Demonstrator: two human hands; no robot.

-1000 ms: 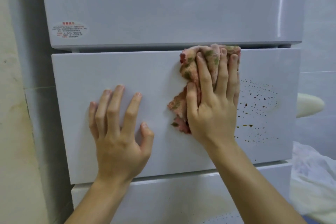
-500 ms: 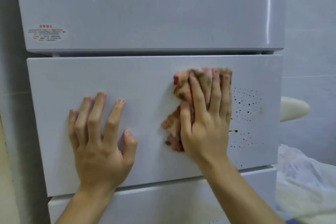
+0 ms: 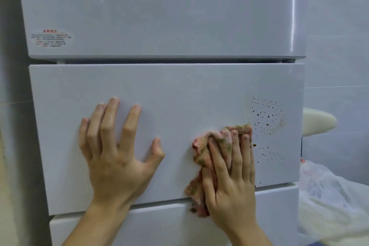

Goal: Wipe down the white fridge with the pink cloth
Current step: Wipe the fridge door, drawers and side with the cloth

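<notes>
The white fridge fills the view, with an upper door, a middle drawer front and a lower drawer front. My right hand presses the crumpled pink cloth flat against the lower right part of the middle drawer front, fingers straight. The cloth bears green-brown smears and reaches down over the gap to the lower drawer. Brown speckles dot the drawer front just right of the cloth. My left hand lies flat on the same drawer front, fingers spread, holding nothing.
A red-lettered warning sticker sits at the upper door's lower left. A cream rounded object juts out right of the fridge. A translucent white plastic bag lies at the lower right. Pale walls flank the fridge.
My right hand has slid the cloth down the middle drawer front, from its top edge to its bottom edge. My left hand has stayed flat on the drawer.
</notes>
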